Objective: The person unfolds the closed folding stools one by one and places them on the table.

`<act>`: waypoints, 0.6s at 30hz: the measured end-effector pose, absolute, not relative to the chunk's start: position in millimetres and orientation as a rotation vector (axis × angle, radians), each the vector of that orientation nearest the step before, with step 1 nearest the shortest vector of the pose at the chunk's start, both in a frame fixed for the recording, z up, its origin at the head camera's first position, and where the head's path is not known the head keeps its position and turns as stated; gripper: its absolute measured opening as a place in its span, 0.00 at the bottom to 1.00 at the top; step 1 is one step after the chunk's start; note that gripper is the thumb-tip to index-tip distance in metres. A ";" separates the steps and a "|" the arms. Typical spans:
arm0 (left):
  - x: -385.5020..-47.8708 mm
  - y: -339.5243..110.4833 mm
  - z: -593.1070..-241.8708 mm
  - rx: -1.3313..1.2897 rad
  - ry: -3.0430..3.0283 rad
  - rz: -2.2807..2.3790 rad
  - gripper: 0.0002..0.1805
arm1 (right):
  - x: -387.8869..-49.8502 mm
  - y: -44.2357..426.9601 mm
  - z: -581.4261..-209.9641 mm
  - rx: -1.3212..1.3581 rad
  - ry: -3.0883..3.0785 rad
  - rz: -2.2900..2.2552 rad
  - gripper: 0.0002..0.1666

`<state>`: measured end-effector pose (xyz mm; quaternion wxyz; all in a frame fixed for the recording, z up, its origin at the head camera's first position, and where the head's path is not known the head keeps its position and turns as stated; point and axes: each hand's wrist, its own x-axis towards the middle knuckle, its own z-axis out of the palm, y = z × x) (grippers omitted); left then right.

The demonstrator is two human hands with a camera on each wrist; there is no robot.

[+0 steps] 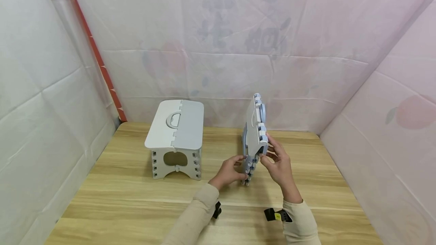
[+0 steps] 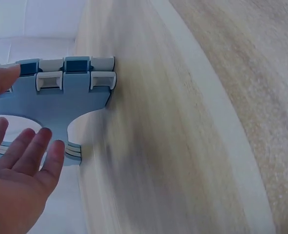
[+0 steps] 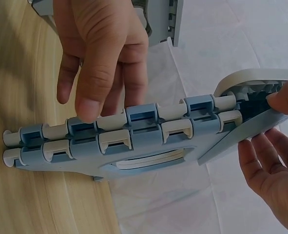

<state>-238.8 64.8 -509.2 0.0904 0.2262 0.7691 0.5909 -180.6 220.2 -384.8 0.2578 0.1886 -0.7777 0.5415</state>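
Observation:
A blue and white folding stool [image 1: 253,127] stands on edge, nearly folded flat, its seat panels upright and tilted slightly over the folded legs. My right hand [image 1: 280,163] pinches the lower seat edge; in the right wrist view its thumb is on one side and its fingers [image 3: 266,156] are on the other. My left hand [image 1: 229,171] is beside the folded legs. Its thumb touches the interlocking leg hinge [image 3: 114,130], while its fingers [image 2: 34,151] are loosely extended alongside the leg panel. To the left, an unfolded grey and white folding stool [image 1: 190,124] stands upright.
Both stools are on a wood-grain table [image 1: 136,207]. White printed sheeting [image 1: 221,67] rises behind it and on both sides, close behind the stools. Black straps [image 1: 277,214] hang at my sleeves.

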 end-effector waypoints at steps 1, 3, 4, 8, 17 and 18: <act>-238.7 65.0 -508.9 0.683 2.286 1.764 0.36 | -180.5 220.1 -384.8 0.509 -2.112 1.470 0.38; -238.7 65.7 -508.0 0.690 2.274 1.782 0.36 | -180.4 220.0 -384.5 0.502 -2.118 1.472 0.38; -239.0 66.1 -507.8 0.695 2.266 1.793 0.35 | -180.3 220.3 -384.8 0.502 -2.118 1.473 0.38; -240.6 67.7 -504.5 0.729 2.237 1.856 0.33 | -179.8 220.8 -385.1 0.501 -2.120 1.477 0.38; -244.7 69.8 -498.2 0.714 2.198 1.920 0.28 | -180.5 220.2 -385.4 0.501 -2.110 1.487 0.39; -245.3 70.1 -498.3 0.715 2.196 1.923 0.27 | -180.6 220.2 -385.5 0.504 -2.109 1.484 0.39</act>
